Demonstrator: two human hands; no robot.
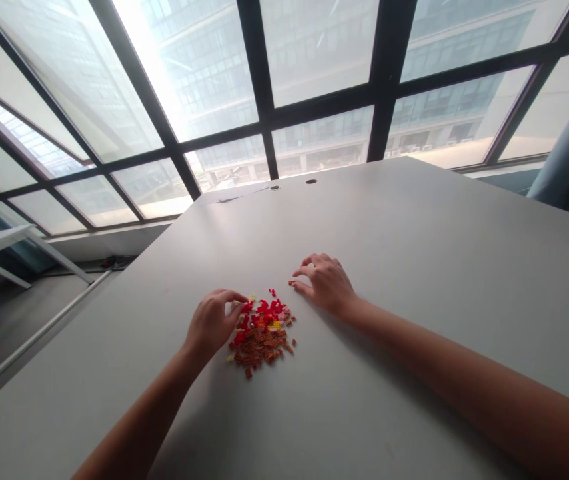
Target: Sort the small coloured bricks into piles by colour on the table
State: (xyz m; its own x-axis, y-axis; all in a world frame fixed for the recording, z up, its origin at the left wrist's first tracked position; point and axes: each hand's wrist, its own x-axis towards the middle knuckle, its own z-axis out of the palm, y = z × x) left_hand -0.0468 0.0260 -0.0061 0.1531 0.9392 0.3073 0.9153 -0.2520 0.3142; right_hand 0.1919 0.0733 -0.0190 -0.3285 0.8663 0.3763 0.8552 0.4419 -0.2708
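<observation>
Red plastic bricks (262,337) sit between left hand (209,325) and right hand (327,285)

Grey tabletop (394,227). Single loose pile of tiny interlocking bricks (262,337) mid-surface: red mostly on far side, orange-brown on near side, few yellow and pink. Far edge: two round cable grommets (311,181), thin white sheet (239,195) just beside them.

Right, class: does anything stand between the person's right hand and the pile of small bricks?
Nothing visible does: the right hand rests on the grey tabletop just beside the pile of small red and orange toy bricks.
</observation>
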